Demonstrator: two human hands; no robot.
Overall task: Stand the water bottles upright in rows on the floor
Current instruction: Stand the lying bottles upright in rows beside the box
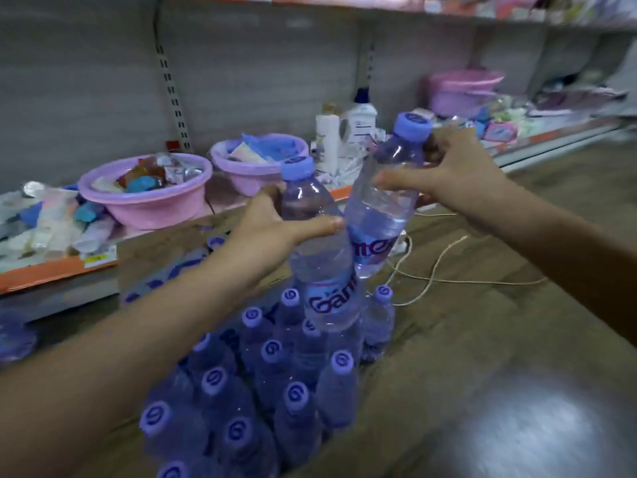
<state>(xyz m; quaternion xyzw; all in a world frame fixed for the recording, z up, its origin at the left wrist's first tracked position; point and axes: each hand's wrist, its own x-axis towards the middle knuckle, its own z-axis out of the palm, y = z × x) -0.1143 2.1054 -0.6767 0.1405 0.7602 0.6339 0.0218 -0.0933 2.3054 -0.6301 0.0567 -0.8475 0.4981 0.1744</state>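
Head view, looking down over both forearms at a block of upright water bottles (275, 381) on the wood-look floor (482, 339), packed in rows, each with a purple cap bearing a spiral "G"-like mark. Two more bottles are held in the air above the far end of the block. The left bottle (319, 257), nearly upright, carries a label reading "Gam…", the rest turned away. The right bottle (382, 205), tilted with its cap toward the right, shows the letters "me" on its label. The two bottles touch or nearly touch at mid-body. The left hand (272, 229) grips the left bottle around its shoulder, thumb across the front, fingers behind. The right hand (455, 174) grips the right bottle below the cap, thumb stretched across the upper body, fingers curled round the far side. Beyond, a low shelf (51, 274) with an orange edge holds two pink basins (151, 201) full of small packets, plus a white jug (362, 119) whose label is unreadable. A thin cord (448, 270) lies looped on the floor to the right.
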